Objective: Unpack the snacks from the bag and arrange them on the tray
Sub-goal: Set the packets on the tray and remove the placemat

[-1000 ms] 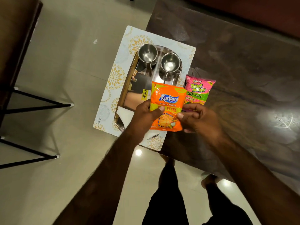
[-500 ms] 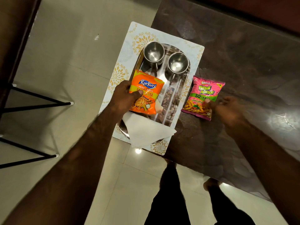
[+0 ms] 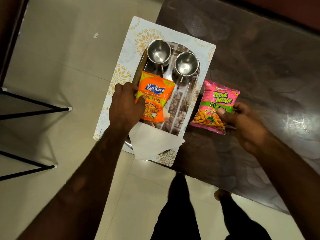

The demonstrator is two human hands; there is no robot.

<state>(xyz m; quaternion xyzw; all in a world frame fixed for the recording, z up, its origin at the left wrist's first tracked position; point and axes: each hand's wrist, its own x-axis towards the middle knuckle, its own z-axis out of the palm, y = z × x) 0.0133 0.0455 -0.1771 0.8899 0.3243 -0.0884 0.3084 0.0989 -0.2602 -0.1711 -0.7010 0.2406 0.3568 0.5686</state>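
Note:
An orange Kurkure packet (image 3: 156, 94) lies over the left side of the steel tray (image 3: 183, 108), and my left hand (image 3: 125, 106) grips its left edge with the thumb on its front. A pink Tedhe Medhe packet (image 3: 216, 101) rests on the dark table just right of the tray. My right hand (image 3: 242, 123) pinches its lower right corner. Two empty steel cups (image 3: 159, 52) (image 3: 186, 65) stand at the tray's far end. A white paper napkin (image 3: 152, 144) covers the tray's near end. No bag is in view.
The tray sits on a white mat with gold flowers (image 3: 121, 73) that overhangs the dark marbled table's (image 3: 251, 58) left edge. Black metal stand legs (image 3: 34, 108) are on the tiled floor at left. My legs show below the table edge.
My left hand carried the orange packet left from mid-air onto the tray. My right hand let go of it, reached right and took hold of the pink packet.

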